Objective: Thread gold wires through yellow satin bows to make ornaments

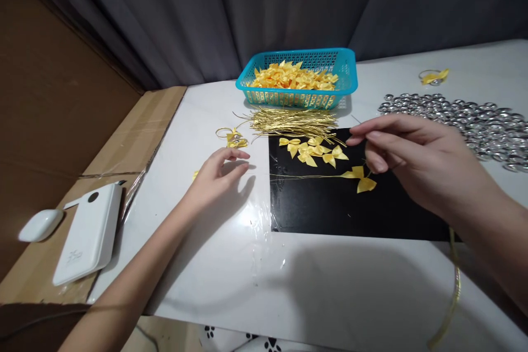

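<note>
My left hand hovers over the white table, thumb and fingers apart, with nothing visible between them. To its right, thin gold strands run across a black mat to a yellow ribbon bow. My right hand is above the mat's right part, thumb and forefinger pinched; a thin, needle-like piece sticks out at the fingertips. Several loose yellow bows lie on the mat's upper part. Just behind my left hand is a gold loop with a yellow bow.
Behind the mat lie a bundle of gold cords and a teal basket of yellow bows. Silver beads spread at right, near another looped bow. A gold ribbon hangs at front right. A white power bank lies left.
</note>
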A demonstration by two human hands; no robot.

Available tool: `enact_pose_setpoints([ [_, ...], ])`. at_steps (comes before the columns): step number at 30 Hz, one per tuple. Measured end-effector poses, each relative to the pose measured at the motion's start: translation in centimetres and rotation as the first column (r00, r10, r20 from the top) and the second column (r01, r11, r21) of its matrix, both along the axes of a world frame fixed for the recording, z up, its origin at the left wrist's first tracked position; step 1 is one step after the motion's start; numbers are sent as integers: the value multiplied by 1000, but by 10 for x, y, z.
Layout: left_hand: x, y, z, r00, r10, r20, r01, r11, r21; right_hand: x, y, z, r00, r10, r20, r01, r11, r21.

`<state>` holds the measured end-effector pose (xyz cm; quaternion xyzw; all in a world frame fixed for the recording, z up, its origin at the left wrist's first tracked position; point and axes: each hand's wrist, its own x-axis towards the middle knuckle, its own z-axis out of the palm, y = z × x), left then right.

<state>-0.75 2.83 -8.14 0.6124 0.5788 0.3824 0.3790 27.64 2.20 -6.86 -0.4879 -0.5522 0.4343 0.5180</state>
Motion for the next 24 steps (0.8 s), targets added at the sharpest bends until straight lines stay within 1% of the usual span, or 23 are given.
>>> enact_pose_setpoints([
  [1,7,1,0,999,5,-36,-5,1000,27,0,-1,0,999,15,-28,-15,1000,-15],
  [3,24,1,0,996,-54,-73,58,997,54,-1,-2,0,995,34,-92,-38,999,-36],
  [4,35,1,0,991,-110,-72,116,990,77,-1,-2,0,992,40,-120,-45,998,-43],
  [5,48,1,-1,976,-200,-81,208,972,106,-1,-2,1,988,45,-147,-53,997,-51],
  [6,62,1,-3,954,-284,-94,295,944,144,-2,-2,1,984,52,-173,-64,996,-60],
  [8,92,1,-7,885,-443,-142,465,855,230,-3,-3,2,971,69,-229,-89,993,-78],
  [10,119,0,-12,825,-543,-158,565,780,270,-4,-4,4,950,86,-301,-119,989,-93],
  [11,130,0,-15,806,-574,-146,590,755,287,-5,-5,5,935,90,-342,-131,987,-98],
  [13,146,-2,-20,806,-581,-115,587,757,287,-5,-5,8,904,87,-419,-145,983,-110],
  [16,151,-7,-26,816,-568,-106,575,780,246,-4,-5,12,865,41,-499,-134,979,-153],
  [21,136,-15,-30,852,-517,-82,521,820,236,-6,-3,19,813,-85,-576,-70,968,-240],
  [24,128,-17,-29,847,-529,-49,525,819,231,-6,0,19,793,-152,-590,-32,957,-289],
])
